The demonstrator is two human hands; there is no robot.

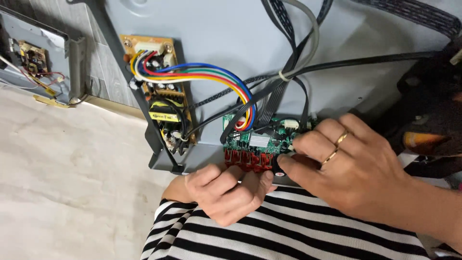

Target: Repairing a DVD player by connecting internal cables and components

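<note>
Grey metal panel (pixel 216 29) top, cut off by frame; brown board (pixel 161 91) at its left. Green board (pixel 262 139) sits at panel's lower edge, between both hands. Right hand (pixel 356 168) covers its right end, fingers spread, touching it. Left hand (pixel 226 192) curled, fingertips on red connectors (pixel 245 160); grip unclear.
</note>
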